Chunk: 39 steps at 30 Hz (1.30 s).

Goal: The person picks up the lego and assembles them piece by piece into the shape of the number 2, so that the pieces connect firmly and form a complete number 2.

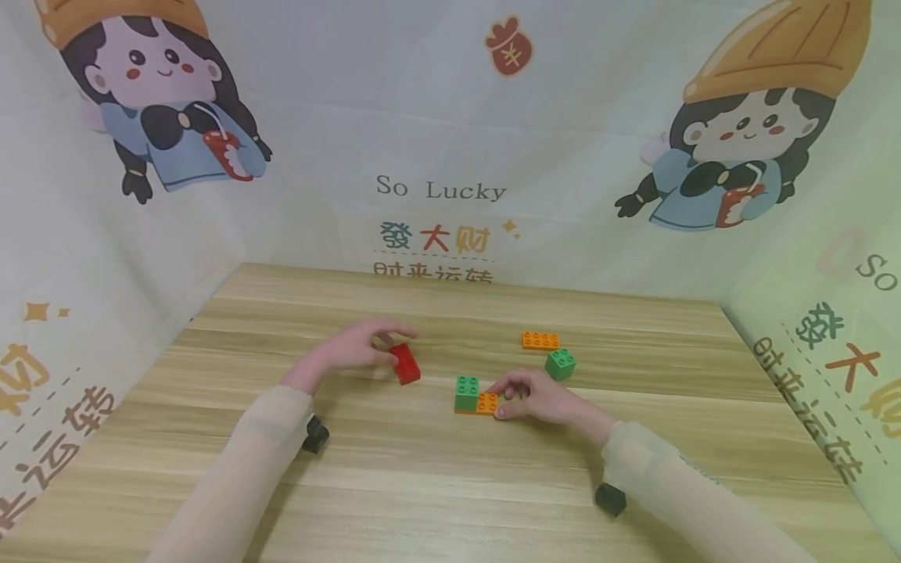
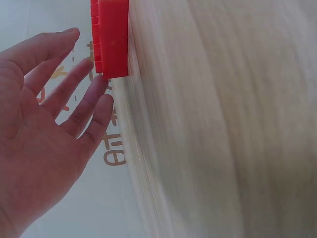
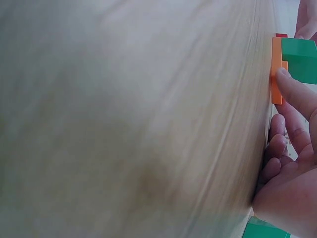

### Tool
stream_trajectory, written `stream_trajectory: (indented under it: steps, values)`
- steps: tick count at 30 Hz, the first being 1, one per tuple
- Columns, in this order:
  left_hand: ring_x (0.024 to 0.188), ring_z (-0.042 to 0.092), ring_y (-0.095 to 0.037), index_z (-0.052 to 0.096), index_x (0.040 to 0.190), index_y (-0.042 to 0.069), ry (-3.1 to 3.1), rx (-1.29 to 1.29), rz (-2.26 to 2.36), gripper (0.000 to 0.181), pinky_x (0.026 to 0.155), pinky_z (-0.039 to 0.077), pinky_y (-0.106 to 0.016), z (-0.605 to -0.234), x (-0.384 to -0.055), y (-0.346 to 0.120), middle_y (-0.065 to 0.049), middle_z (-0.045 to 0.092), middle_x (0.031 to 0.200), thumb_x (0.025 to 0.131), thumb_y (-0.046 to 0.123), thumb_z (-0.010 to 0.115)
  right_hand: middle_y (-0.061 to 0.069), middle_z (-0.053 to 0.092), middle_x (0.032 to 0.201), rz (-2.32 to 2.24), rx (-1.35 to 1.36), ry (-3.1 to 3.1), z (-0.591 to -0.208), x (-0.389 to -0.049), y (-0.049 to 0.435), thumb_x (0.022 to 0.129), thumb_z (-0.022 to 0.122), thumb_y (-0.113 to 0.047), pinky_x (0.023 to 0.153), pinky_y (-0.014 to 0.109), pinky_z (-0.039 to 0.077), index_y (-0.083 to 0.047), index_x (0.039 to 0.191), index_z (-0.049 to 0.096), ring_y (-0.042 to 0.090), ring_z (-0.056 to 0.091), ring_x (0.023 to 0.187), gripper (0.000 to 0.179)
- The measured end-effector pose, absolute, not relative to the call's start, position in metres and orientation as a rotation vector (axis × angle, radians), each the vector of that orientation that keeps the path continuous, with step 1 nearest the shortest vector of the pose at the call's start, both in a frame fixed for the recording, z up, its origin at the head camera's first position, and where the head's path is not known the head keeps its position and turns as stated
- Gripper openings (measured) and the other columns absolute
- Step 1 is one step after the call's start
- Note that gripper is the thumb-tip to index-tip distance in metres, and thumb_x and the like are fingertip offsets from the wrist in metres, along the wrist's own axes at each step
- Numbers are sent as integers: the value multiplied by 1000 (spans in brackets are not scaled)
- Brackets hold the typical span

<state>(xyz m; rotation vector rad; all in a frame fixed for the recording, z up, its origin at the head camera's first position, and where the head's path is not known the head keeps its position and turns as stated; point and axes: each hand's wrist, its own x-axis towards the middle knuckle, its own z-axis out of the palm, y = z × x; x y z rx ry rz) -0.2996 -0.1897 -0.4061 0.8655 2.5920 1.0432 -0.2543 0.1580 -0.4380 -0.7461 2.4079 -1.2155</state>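
Note:
In the head view my left hand (image 1: pixel 359 344) is at a red building brick (image 1: pixel 404 363) lying on the table. The left wrist view shows the hand (image 2: pixel 54 114) with its fingers spread and relaxed, fingertips right beside the red brick (image 2: pixel 114 39). My right hand (image 1: pixel 535 395) pinches the right end of a flat orange brick (image 1: pixel 487 403) between thumb and fingers. A green square brick (image 1: pixel 467 393) sits on the left half of that orange brick. In the right wrist view the thumb presses the near side of the orange brick (image 3: pixel 276 89), under the green brick (image 3: pixel 299 59).
Behind the right hand, a second orange brick (image 1: pixel 540 340) and another green brick (image 1: pixel 560 364) lie on the wooden table (image 1: pixel 394 485). Printed cloth (image 1: pixel 436 117) hangs round the back and sides. A dark wrist camera (image 1: pixel 610 499) sits under the right sleeve.

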Motion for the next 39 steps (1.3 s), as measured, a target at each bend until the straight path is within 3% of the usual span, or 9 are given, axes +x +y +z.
stream_trajectory:
  steps: [10, 20, 31, 39]
  values:
    - [125, 56, -38, 56, 137, 8, 2561, 816, 961, 56, 105, 47, -52, -408, -300, -188, -14, 57, 141, 84, 5, 71, 9, 62, 97, -1203, -734, 2413, -437, -255, 158, 86, 77, -17, 66, 18, 35, -4, 114, 69, 13, 45, 77, 32]
    - [116, 62, -30, 60, 134, 9, 2554, 779, 928, 51, 100, 51, -46, -407, -297, -189, -12, 61, 136, 84, 2, 70, 9, 62, 97, -1204, -723, 2420, -437, -255, 157, 85, 77, -18, 66, 19, 35, -5, 114, 70, 14, 45, 79, 32]
    - [107, 60, -24, 65, 128, 16, 2607, 766, 834, 46, 95, 51, -43, -412, -290, -189, -9, 62, 128, 85, 5, 72, 12, 62, 98, -1207, -737, 2416, -437, -254, 158, 86, 76, -17, 65, 19, 35, -3, 114, 69, 13, 44, 77, 33]
    - [100, 59, -21, 66, 126, 14, 2620, 798, 830, 43, 87, 53, -35, -414, -288, -189, -11, 64, 126, 85, 4, 72, 8, 62, 97, -1192, -711, 2422, -437, -254, 157, 86, 76, -18, 66, 19, 35, -6, 115, 69, 14, 45, 78, 32]
